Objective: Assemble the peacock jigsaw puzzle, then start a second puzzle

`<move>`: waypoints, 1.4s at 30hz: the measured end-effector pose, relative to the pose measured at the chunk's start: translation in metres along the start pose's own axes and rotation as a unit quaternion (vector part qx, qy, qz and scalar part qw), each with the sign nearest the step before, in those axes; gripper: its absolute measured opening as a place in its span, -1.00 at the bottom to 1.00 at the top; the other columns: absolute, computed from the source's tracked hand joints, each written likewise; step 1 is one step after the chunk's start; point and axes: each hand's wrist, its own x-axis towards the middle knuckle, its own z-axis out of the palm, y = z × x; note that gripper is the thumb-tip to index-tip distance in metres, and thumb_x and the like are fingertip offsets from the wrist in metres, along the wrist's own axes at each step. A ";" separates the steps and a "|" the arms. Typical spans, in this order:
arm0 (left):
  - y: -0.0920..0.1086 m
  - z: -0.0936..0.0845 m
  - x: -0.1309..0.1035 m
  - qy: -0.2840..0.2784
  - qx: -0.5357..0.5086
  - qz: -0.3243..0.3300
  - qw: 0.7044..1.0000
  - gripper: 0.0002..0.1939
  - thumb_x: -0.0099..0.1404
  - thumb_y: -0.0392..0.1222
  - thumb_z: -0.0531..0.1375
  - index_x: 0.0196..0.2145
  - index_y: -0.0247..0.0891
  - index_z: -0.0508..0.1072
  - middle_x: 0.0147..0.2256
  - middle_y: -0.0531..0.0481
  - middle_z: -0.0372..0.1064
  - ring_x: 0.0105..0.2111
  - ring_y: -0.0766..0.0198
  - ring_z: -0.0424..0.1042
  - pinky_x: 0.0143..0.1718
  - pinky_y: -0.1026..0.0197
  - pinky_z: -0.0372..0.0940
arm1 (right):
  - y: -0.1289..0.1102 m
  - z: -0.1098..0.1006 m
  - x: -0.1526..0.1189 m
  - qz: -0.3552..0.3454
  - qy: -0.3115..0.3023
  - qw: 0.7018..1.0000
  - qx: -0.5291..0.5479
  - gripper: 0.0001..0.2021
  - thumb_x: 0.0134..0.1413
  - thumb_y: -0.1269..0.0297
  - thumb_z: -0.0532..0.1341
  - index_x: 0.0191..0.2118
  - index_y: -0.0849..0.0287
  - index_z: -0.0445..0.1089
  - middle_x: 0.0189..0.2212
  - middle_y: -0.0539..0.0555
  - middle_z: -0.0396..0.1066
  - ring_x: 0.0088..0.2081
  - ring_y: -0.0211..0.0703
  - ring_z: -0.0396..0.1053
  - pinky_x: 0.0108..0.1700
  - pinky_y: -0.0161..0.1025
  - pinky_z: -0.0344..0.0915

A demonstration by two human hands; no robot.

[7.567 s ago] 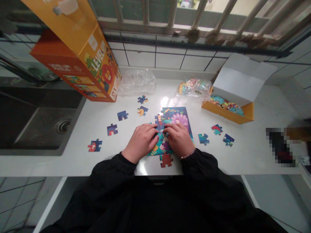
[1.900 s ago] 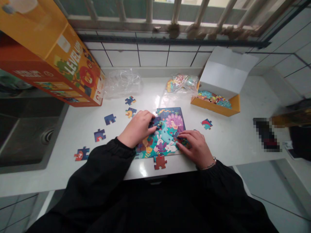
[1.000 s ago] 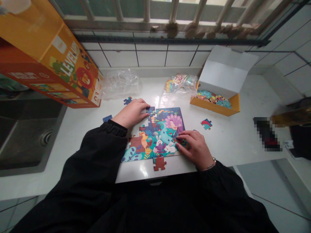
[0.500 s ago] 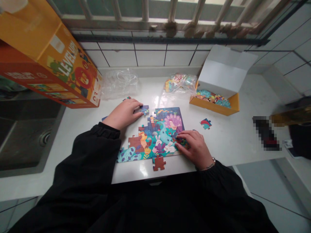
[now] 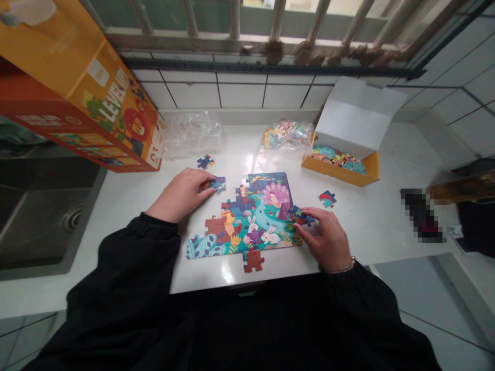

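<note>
A partly joined puzzle (image 5: 257,219) with rabbits and a peacock lies on the white counter. At its upper left, my left hand (image 5: 183,191) has thumb and fingers on a dark blue puzzle piece (image 5: 219,184). My right hand (image 5: 326,238) pinches a dark blue and brown piece (image 5: 297,214) over the puzzle's right edge. A brown piece (image 5: 253,260) touches or overlaps the lower edge. One loose piece (image 5: 205,162) lies above my left hand, and a red and teal piece (image 5: 327,198) lies at the right.
A large orange box (image 5: 116,113) stands at the left beside the sink (image 5: 46,226). Crumpled clear plastic (image 5: 191,135), a bag of pieces (image 5: 286,135) and an open yellow box (image 5: 344,172) of pieces line the back. A blurred dark object (image 5: 421,216) is at the right.
My left hand has moved left with its piece, uncovering the loose piece above it. My right hand has shifted slightly right, and the piece in it shows more.
</note>
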 end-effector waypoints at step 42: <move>0.022 0.026 0.020 0.025 0.004 0.051 0.998 -0.79 0.50 -0.07 0.28 -0.01 -0.19 0.60 0.08 -0.17 0.56 0.10 -0.01 0.48 0.24 -0.15 0.33 | 0.027 -0.013 -0.022 0.066 -0.014 0.996 -0.062 -0.73 0.39 0.11 0.33 0.10 0.06 0.47 0.03 0.20 0.59 0.04 0.16 0.52 0.11 0.13 0.45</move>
